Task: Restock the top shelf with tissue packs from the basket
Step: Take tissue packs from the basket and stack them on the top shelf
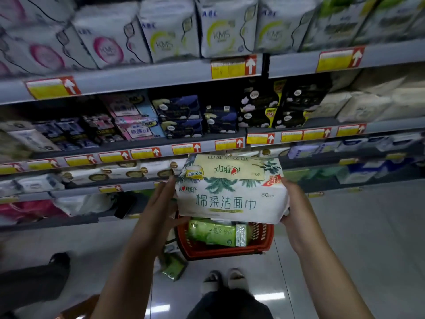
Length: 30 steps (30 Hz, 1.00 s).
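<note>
A white tissue pack [232, 192] with green leaf print and green lettering hangs in the air above the basket. My left hand [164, 201] grips its left end and my right hand [293, 203] grips its right end. Directly below on the floor stands the red basket [230, 249], holding a green pack [213, 233] and a small silver packet. The highest shelf in view [128, 77] runs across the upper frame, lined with white packs.
Lower shelves [142, 146] carry dark, pink and white packs behind yellow price tags. A green packet [173, 268] lies on the tiled floor left of the basket. Another person's dark shoe and leg [46, 272] stand at lower left. My feet are below the basket.
</note>
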Available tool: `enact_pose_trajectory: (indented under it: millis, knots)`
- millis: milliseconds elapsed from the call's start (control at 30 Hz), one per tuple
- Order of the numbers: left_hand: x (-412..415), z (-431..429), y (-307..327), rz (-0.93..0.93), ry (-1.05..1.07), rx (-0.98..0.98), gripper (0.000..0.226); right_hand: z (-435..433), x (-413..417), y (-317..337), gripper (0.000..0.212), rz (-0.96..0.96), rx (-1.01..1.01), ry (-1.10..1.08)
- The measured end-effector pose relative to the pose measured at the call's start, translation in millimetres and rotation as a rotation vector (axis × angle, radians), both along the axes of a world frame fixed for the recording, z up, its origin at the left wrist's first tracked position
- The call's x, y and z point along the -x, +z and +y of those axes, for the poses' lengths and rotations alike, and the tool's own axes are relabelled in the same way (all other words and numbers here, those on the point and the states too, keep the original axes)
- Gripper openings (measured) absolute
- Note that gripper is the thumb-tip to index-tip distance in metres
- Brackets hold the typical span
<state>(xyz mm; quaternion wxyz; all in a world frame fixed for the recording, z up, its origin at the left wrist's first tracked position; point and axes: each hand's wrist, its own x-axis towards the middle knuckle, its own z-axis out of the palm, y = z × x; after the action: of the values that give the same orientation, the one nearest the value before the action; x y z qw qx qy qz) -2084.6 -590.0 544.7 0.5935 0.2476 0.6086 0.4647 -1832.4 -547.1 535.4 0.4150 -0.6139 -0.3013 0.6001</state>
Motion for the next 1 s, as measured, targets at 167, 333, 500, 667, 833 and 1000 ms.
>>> enact_pose_trajectory:
  millis: [167,333,500,667,833,1000]
  knots:
    - [-3.8,2.4,30.7,-0.120,-0.059,-0.059,0.092,-1.6,-11.7,38.4,0.043,0.021,-0.105,-0.025]
    - [-13.0,2.9,52.8,-0.138,-0.016,-0.061,0.097,6.7,-24.4,63.5,0.051,-0.030,-0.131,-0.004]
    - [-15.5,11.1,74.8,-0.131,0.027,-0.047,0.084,10.9,-18.8,85.7,0.054,-0.027,-0.240,0.064]
    - [-11.8,17.2,98.3,-0.148,0.076,-0.085,0.097,12.8,-9.8,99.9,0.011,-0.001,-0.373,0.071]
    - [-3.7,20.5,120.5,-0.173,0.050,-0.132,0.053,16.5,-7.5,109.9,0.068,0.045,-0.439,0.051]
    - [0.9,21.4,134.7,-0.239,-0.094,-0.202,0.032,22.2,-3.9,125.3,0.055,0.147,-0.486,0.034]
